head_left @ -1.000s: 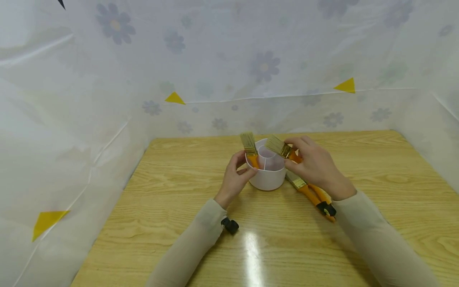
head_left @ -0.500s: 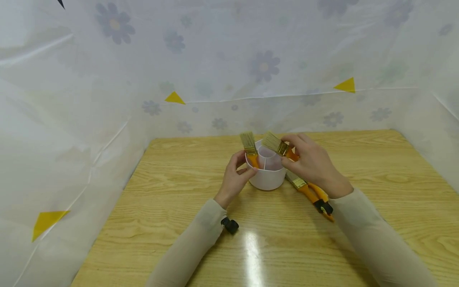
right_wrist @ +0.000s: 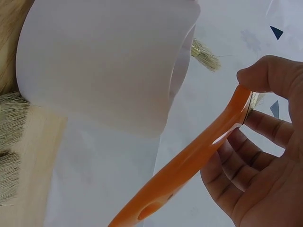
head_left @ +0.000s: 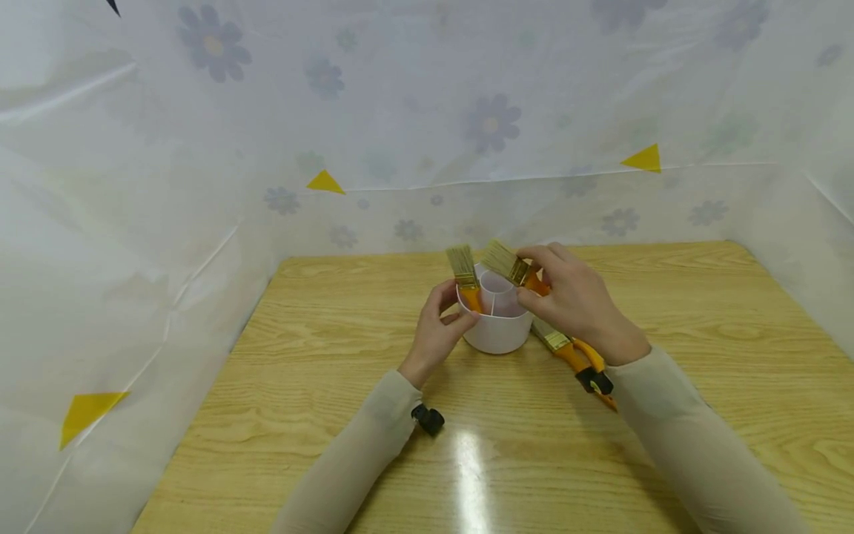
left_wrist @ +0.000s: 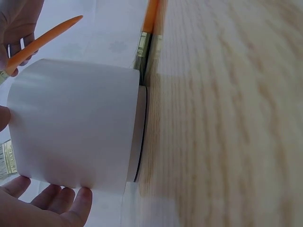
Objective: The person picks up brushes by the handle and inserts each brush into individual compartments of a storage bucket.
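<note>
A white round holder (head_left: 497, 337) with inner dividers and a central tube stands on the wooden table. My left hand (head_left: 437, 334) grips its left side, thumb at the front of the rim and fingertips further round. Inside, a paintbrush (head_left: 463, 267) leans with its bristles up and orange handle down. My right hand (head_left: 570, 293) pinches a second paintbrush (right_wrist: 194, 146) close to its metal band. That brush is tilted over the holder's right side, bristles (head_left: 499, 257) up and to the left, its handle end outside the wall in the left wrist view.
Two more orange-handled paintbrushes (head_left: 554, 337) lie on the table (head_left: 320, 348) right of the holder, partly under my right forearm. A small black device (head_left: 428, 420) sits at my left cuff. Pale flowered sheeting (head_left: 400, 111) rises behind the table and along its sides.
My right hand has shifted a little left and away from me, carrying its paintbrush further over the holder. The left hand, the holder and the brush in it have stayed put.
</note>
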Demonstrator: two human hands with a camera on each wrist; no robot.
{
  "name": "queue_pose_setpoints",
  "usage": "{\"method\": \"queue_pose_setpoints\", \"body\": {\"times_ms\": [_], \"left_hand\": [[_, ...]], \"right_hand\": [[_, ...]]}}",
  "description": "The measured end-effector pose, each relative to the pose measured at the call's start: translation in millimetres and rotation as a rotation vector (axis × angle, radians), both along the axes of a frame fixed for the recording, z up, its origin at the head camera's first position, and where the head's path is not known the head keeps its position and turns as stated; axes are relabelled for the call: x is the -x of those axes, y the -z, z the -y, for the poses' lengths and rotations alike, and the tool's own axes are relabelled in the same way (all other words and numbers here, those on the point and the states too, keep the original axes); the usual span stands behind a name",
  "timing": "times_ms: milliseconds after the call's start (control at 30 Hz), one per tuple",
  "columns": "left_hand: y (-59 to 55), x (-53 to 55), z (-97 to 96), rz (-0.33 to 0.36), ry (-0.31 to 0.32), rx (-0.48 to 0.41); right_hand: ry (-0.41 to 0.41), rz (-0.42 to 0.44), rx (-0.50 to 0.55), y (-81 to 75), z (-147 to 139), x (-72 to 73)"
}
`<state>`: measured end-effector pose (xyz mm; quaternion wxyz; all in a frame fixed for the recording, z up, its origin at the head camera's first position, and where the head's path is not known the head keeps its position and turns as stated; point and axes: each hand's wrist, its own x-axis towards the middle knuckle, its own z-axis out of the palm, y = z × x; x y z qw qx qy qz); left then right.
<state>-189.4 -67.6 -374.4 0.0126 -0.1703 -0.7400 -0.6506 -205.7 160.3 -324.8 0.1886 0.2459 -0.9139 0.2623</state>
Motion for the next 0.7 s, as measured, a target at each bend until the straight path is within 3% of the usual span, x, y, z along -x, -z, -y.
{"method": "queue_pose_setpoints", "body": {"times_ms": [700], "left_hand": [[-0.3, 0.0, 0.0, 0.012, 0.001, 0.003]], "right_hand": [[-0.041, -0.047, 0.045, -6.2, 10.3, 3.3]]}}
